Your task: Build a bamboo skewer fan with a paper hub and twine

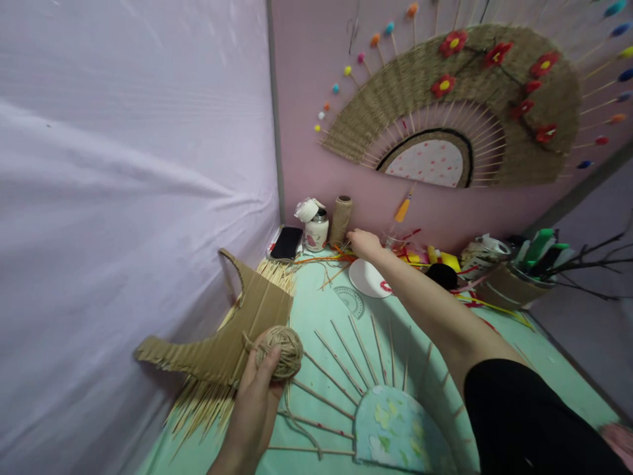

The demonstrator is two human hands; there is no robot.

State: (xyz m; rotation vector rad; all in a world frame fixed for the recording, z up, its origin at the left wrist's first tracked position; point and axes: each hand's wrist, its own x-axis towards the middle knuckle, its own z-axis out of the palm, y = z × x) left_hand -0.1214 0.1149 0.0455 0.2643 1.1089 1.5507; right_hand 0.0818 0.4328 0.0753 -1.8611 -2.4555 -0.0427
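Left hand (258,390): grip closed round twine ball (287,349). Right hand (364,244): grip unclear, beside spool (341,221). Half-disc (388,425): sticks (324,400) fitted, unwoven.

Open air over protractor (349,301), sticks (378,349) fencing the front, cardboard (264,300) blocking left, bottle (315,233) behind.

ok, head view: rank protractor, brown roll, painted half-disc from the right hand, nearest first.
1. Brown roll: upright, just left of the right hand.
2. Protractor: flat on the green tabletop, nearer the wearer than the roll.
3. Painted half-disc: at the wearer's end, bottom of frame.
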